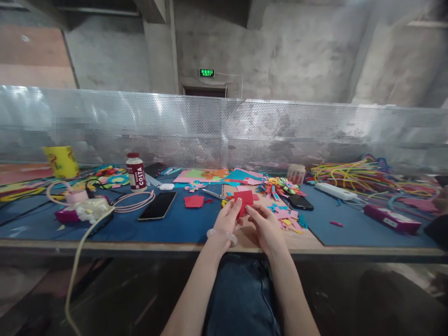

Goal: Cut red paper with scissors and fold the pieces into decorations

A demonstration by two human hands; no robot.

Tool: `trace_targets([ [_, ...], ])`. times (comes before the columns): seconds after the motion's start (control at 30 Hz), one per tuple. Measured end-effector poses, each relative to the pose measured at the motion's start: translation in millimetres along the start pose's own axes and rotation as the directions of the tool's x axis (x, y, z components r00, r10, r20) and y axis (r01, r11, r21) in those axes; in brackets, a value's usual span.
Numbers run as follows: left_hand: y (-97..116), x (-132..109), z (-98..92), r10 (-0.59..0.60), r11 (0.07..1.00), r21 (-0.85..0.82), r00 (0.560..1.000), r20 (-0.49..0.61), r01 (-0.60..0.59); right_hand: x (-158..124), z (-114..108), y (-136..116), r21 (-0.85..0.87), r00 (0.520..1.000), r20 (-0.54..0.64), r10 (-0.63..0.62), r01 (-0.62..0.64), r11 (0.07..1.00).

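Red paper (248,196) was over bench (304,240), pinched in fingers of left hand (227,217) and right hand (267,225); uneven pull likely risked tear or skewed crease; slack pinch risked drop among paper scraps (284,214)

Both arms (196,289) forward, fingers (236,207) close, apparently pinched

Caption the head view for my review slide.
Left hand and right hand hold red paper at a table, with coloured scraps to the right and a phone to the left.

"COSTA" bottle (136,172), "安全出口 EXIT" sign (206,73)
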State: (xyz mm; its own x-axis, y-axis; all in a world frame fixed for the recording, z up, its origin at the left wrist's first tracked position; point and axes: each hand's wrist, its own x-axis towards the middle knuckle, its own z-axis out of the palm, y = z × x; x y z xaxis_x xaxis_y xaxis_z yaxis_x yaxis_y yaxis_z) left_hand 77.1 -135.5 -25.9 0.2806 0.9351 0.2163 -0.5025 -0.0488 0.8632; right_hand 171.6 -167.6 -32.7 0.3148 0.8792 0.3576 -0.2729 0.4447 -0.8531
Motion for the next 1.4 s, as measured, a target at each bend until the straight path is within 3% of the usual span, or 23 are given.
trace_targets([
  [0.17, 0.4, -1.3, -0.7, 0.135, 0.988, 0.079, 0.991, 0.001, -0.135, 3.4, -2.1, 4.4, 0.013, 0.999, -0.04, -0.009, 0.01, 1.0],
  [0.33, 3.1, -2.9, 0.0, 0.178, 0.969, 0.184, 0.983, -0.053, -0.165, 3.0, -1.6, 4.1, 0.016, 0.999, -0.042, -0.014, 0.014, 1.0],
  [0.5, 4.0, -4.2, -1.4, 0.24, 0.93, 0.294, 0.97, -0.038, -0.218, 3.0, -1.5, 2.9, -0.016, 1.0, -0.021, -0.004, 0.004, 1.0],
  [0.7, 4.2, -5.5, -3.3, 0.239, 0.922, 0.31, 0.971, 0.02, -0.233, 3.1, -2.1, 3.6, 0.01, 0.999, -0.045, -0.004, 0.005, 1.0],
  [1.0, 3.4, -2.6, -2.3, 0.19, 0.962, 0.217, 0.977, -0.093, -0.166, 2.6, -0.9, 3.0, -0.004, 0.999, -0.042, -0.015, 0.015, 1.0],
  [1.4, 5.9, -3.2, 0.5, 0.189, 0.967, 0.201, 0.973, -0.136, -0.16, 3.3, -1.7, 5.2, -0.027, 0.998, -0.057, -0.024, 0.023, 0.999],
])
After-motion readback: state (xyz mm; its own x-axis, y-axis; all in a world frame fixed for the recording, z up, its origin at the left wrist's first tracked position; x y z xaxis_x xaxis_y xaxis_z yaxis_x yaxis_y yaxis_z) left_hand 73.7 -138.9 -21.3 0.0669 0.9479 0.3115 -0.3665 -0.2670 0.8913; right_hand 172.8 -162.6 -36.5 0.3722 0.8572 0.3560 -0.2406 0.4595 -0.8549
